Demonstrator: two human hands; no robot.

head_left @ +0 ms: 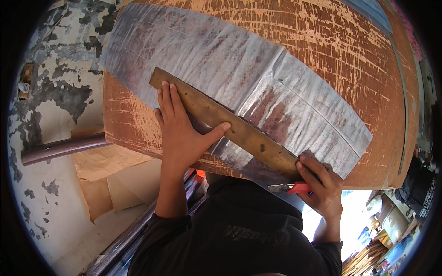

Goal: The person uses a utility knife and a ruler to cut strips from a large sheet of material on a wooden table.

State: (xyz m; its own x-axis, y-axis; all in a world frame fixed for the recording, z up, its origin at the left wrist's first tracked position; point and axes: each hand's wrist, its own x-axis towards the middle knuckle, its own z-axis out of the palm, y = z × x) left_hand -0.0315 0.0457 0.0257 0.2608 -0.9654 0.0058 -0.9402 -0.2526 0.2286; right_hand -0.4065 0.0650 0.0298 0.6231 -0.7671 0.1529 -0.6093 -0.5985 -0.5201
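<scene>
Silvery sheet [239, 78] lying flat across worn wooden worktop [350, 55]; pressing brass straightedge [230, 126] down with left hand [179, 133] spread wide, gripping red-handled knife [294, 187] in right hand [324, 188], probably best keeping blade tight against edge.

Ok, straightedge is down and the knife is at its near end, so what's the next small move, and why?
Probably draw the red-handled knife along the brass straightedge, keeping the blade against its edge. The left hand presses the straightedge flat on the silvery sheet, and the right hand holds the knife at the near end, by the sheet's edge on the worn wooden board. Whether the blade touches the sheet is hidden.
</scene>
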